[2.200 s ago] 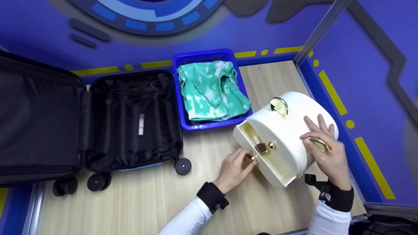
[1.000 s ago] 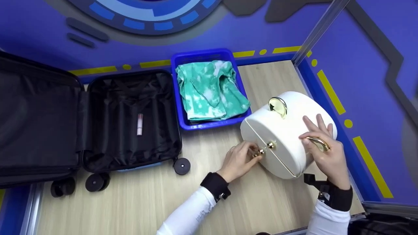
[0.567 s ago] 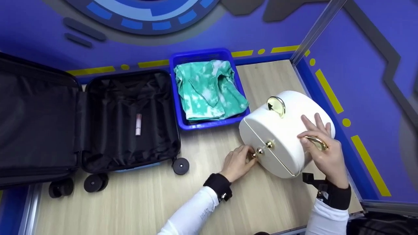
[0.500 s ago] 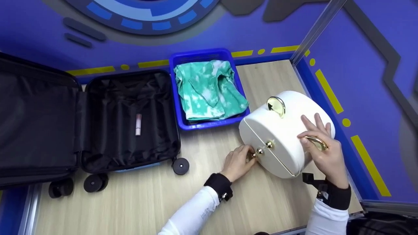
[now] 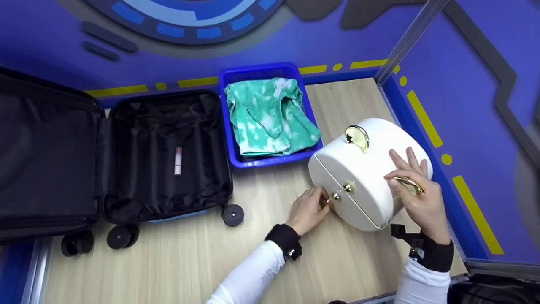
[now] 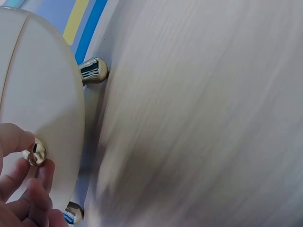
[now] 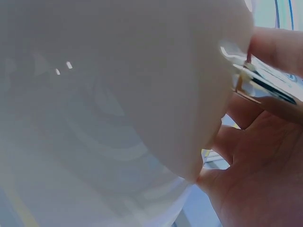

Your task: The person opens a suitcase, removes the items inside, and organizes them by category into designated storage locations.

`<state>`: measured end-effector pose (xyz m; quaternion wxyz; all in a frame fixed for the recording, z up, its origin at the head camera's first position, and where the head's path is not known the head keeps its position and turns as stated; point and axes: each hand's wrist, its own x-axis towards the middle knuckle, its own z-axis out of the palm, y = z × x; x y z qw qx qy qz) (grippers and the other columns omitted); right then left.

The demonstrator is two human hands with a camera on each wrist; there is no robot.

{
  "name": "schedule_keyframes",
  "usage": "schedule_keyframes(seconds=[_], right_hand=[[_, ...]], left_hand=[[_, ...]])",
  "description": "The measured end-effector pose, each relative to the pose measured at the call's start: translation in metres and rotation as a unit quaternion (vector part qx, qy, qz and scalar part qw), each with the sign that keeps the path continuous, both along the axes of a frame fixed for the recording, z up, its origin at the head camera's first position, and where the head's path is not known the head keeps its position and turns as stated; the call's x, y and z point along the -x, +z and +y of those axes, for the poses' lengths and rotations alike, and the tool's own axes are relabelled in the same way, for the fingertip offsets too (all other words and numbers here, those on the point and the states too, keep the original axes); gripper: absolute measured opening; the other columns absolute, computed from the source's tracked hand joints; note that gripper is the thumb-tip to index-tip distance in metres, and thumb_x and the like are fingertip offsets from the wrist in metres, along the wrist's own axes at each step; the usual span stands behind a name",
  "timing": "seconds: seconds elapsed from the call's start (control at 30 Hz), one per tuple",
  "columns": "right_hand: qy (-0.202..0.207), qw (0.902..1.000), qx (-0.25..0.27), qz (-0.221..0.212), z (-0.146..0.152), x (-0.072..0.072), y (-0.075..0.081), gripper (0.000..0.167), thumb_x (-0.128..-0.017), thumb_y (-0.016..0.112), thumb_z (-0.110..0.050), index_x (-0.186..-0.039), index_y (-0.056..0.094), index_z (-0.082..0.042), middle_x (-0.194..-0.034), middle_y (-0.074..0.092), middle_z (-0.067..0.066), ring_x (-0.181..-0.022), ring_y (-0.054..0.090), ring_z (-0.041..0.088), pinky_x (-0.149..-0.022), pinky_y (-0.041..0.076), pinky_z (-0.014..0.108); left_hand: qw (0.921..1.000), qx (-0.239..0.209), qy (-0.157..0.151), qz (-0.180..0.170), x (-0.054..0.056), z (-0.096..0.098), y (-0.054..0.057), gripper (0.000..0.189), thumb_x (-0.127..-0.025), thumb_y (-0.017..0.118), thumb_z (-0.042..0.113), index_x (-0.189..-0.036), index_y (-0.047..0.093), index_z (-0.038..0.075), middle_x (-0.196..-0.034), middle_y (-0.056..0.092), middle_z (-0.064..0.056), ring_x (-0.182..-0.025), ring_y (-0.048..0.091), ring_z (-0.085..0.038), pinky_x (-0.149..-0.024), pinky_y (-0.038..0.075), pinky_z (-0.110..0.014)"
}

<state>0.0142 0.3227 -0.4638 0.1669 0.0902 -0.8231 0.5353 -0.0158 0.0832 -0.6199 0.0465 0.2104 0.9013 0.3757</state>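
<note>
A white rounded organizer box stands on the table, its front face toward the left hand and its drawers closed. Thumb and fingers of my left hand pinch the lowest gold knob, close above the table. Two more gold knobs show higher up: the middle knob and the top knob. On the box's near side my right hand grips a gold ear-shaped piece between thumb and forefinger, its other fingers spread on the white shell. A matching gold ear stands on the far side.
Left of the box lies an opened black suitcase with a pink lipstick-like tube inside. A blue basket holds folded green-and-white tie-dye cloth. Purple-blue walls bound the table at the back and right.
The drawer that stood pulled out, with a dark nail polish bottle in it, has been pushed in. My left hand has shifted from the middle knob to the lowest one; my right hand stays put.
</note>
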Motion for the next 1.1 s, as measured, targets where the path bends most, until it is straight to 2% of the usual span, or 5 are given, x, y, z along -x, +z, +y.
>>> schedule_keyframes(seconds=[0.27, 0.53, 0.7, 0.9, 1.1], right_hand=[[-0.002, 1.0000, 0.000, -0.001, 0.001, -0.001, 0.003, 0.016, -0.086, 0.071, 0.017, -0.095, 0.076, 0.006, -0.142, 0.060, 0.023, -0.154, 0.031, 0.035, -0.129, 0.002, 0.043], [-0.002, 1.0000, 0.006, 0.000, 0.000, -0.001, 0.002, 0.017, -0.084, 0.070, 0.019, -0.095, 0.075, 0.007, -0.142, 0.060, 0.025, -0.154, 0.031, 0.036, -0.129, 0.001, 0.043], [-0.003, 1.0000, 0.005, 0.002, 0.001, -0.001, 0.000, 0.018, -0.083, 0.070, 0.022, -0.094, 0.074, 0.008, -0.141, 0.059, 0.026, -0.154, 0.031, 0.037, -0.129, 0.001, 0.045], [-0.005, 1.0000, 0.004, 0.003, 0.000, 0.000, 0.001, 0.018, -0.083, 0.069, 0.023, -0.093, 0.073, 0.010, -0.141, 0.058, 0.029, -0.154, 0.030, 0.039, -0.128, 0.000, 0.046], [-0.005, 0.9999, 0.008, 0.004, 0.001, -0.001, 0.000, 0.017, -0.084, 0.069, 0.022, -0.094, 0.074, 0.009, -0.142, 0.059, 0.027, -0.154, 0.030, 0.038, -0.128, 0.000, 0.045]], left_hand=[[0.9995, -0.011, 0.024, -0.018, -0.007, -0.003, 0.002, 0.026, -0.085, 0.079, 0.024, -0.102, 0.061, 0.017, -0.094, 0.063, 0.005, -0.082, 0.060, -0.011, -0.066, 0.050, -0.025], [0.9991, -0.015, 0.037, 0.012, -0.018, -0.016, -0.001, 0.030, -0.082, 0.080, 0.023, -0.100, 0.058, 0.015, -0.091, 0.059, 0.004, -0.077, 0.057, -0.011, -0.062, 0.048, -0.025], [0.9934, -0.018, 0.053, 0.100, -0.027, -0.017, -0.010, 0.041, -0.084, 0.079, 0.021, -0.114, 0.052, 0.013, -0.093, 0.063, 0.002, -0.080, 0.062, -0.014, -0.066, 0.053, -0.027], [0.9721, -0.005, 0.061, 0.226, -0.034, -0.013, -0.022, 0.066, -0.087, 0.078, 0.016, -0.137, 0.035, 0.012, -0.099, 0.062, -0.001, -0.082, 0.062, -0.017, -0.068, 0.053, -0.029], [0.9593, 0.034, 0.043, 0.277, -0.035, -0.013, -0.025, 0.077, -0.093, 0.072, 0.015, -0.156, 0.029, 0.023, -0.097, 0.060, -0.002, -0.079, 0.058, -0.015, -0.061, 0.048, -0.026]])
